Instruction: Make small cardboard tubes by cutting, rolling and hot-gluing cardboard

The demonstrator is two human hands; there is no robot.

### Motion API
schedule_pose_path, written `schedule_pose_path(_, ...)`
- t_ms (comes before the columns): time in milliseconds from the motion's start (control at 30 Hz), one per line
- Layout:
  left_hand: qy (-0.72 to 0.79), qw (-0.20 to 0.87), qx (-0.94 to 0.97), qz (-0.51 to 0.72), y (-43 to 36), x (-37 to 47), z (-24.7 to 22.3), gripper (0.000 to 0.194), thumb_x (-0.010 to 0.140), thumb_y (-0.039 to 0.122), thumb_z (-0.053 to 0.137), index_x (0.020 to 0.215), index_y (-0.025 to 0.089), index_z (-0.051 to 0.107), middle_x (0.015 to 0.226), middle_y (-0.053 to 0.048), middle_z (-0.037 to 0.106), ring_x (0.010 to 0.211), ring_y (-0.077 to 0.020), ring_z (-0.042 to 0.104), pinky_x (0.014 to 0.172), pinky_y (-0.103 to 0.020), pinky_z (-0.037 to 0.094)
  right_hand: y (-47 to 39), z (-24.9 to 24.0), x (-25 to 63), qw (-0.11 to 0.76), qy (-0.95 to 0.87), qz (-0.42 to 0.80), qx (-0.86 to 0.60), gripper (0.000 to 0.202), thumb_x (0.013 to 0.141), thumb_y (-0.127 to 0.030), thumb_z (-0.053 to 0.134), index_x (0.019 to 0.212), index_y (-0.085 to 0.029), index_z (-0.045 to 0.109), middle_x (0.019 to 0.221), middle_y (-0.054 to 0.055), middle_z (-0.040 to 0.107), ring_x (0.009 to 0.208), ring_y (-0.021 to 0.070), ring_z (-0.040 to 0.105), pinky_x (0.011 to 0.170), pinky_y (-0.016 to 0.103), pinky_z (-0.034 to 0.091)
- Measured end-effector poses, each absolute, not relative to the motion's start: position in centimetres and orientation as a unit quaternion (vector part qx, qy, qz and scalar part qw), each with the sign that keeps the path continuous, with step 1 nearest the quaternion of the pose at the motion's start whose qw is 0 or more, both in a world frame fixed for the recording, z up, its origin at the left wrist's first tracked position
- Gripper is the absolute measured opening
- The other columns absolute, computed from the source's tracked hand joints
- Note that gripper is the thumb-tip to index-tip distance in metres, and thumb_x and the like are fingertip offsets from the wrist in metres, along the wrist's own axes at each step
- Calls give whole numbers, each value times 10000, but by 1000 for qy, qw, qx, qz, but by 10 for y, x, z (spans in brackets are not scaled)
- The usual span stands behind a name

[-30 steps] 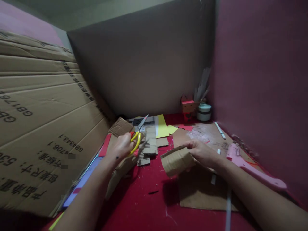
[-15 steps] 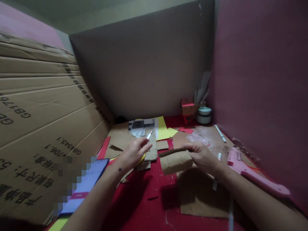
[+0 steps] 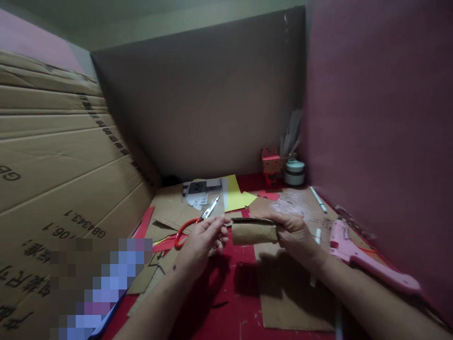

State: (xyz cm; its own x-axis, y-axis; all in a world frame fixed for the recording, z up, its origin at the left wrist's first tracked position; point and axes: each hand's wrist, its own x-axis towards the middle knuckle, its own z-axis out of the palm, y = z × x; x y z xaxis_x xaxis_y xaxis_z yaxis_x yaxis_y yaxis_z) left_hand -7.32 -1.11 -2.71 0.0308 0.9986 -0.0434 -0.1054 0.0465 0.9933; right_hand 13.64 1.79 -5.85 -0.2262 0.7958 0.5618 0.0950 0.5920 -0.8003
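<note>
My right hand [image 3: 292, 231] grips the right end of a bent brown cardboard piece [image 3: 254, 232] above the red table cover. The piece is folded over, with a dark upper edge. My left hand [image 3: 210, 236] is just left of its free end, fingers curled and partly spread, with nothing seen in them. Close behind that hand lies a pair of scissors with red-orange handles [image 3: 184, 232], its blades pointing up and right over cardboard scraps [image 3: 173, 215]. Under my right hand rests a flat cardboard sheet [image 3: 290, 302].
A pink glue gun [image 3: 378, 270] lies at the right, near white glue sticks [image 3: 319, 200]. At the back stand a red and brown cardboard figure [image 3: 271, 165] and a pale blue jar [image 3: 294, 172]. Yellow paper [image 3: 231, 193] lies mid-back. A big cardboard panel [image 3: 63, 165] rises at left.
My left hand has moved back from the scraps towards the cardboard piece. The red-handled scissors now show beside it, and the yellow handle seen earlier is out of sight. The view has shifted slightly.
</note>
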Motion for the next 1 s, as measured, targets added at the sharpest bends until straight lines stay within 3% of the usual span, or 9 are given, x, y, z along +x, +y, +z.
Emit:
schedule_pose_path(133, 426, 619, 410, 516, -15, -69, -29, 224, 731, 329, 664, 734, 123, 578, 586, 8, 541, 430, -61, 489, 313, -138, 332, 16, -58, 136, 540, -747, 257, -291, 420, 695, -53, 399, 908, -227, 716, 757, 17, 705, 634, 114, 616, 549, 221, 481)
schedule_pose_path(267, 382, 688, 359, 502, -17, -68, -29, 149, 777, 227, 627, 858, 111, 580, 517, 56, 473, 355, -23, 417, 290, -105, 316, 13, -56, 137, 538, -779, 176, -269, 467, 705, -23, 365, 943, -236, 705, 799, 19, 717, 701, 119, 653, 597, 229, 505)
schedule_pose_path(400, 350, 707, 373, 488, -18, -70, -27, 270, 809, 205, 585, 1055, 115, 524, 594, 38, 538, 294, -6, 403, 262, -100, 318, 11, -55, 138, 541, -795, 103, -255, 461, 733, -12, 363, 993, -216, 685, 856, 31, 718, 761, 115, 667, 661, 226, 523)
schedule_pose_path(600, 321, 723, 419, 446, -22, -65, -28, 421, 776, 148, 591, 1163, 183, 429, 740, -9, 615, 344, -87, 552, 246, -151, 405, 8, -54, 137, 553, -793, 53, -248, 404, 813, -40, 380, 1036, -229, 660, 854, 22, 717, 757, 109, 673, 647, 220, 540)
schedule_pose_path(700, 328, 704, 411, 478, -22, -61, -30, 401, 781, 160, 590, 1151, 175, 434, 661, 6, 606, 364, -100, 565, 259, -155, 425, 8, -54, 136, 549, -797, 49, -248, 382, 832, -57, 391, 1041, -234, 657, 864, 29, 717, 775, 118, 675, 656, 236, 547)
schedule_pose_path(833, 372, 649, 381, 544, -24, -55, -34, 289, 749, 132, 625, 990, 146, 467, 596, 19, 590, 422, -109, 590, 289, -143, 438, 7, -55, 135, 547, -797, 52, -250, 371, 846, -68, 402, 1080, -229, 640, 922, 50, 711, 835, 133, 669, 707, 264, 551)
schedule_pose_path(1000, 356, 674, 393, 514, -25, -55, -35, 110, 810, 203, 558, 858, 106, 541, 681, -38, 631, 497, -133, 634, 309, -164, 463, 4, -57, 133, 540, -798, 59, -261, 390, 835, -45, 401, 1078, -219, 652, 974, 67, 705, 877, 150, 669, 734, 257, 552)
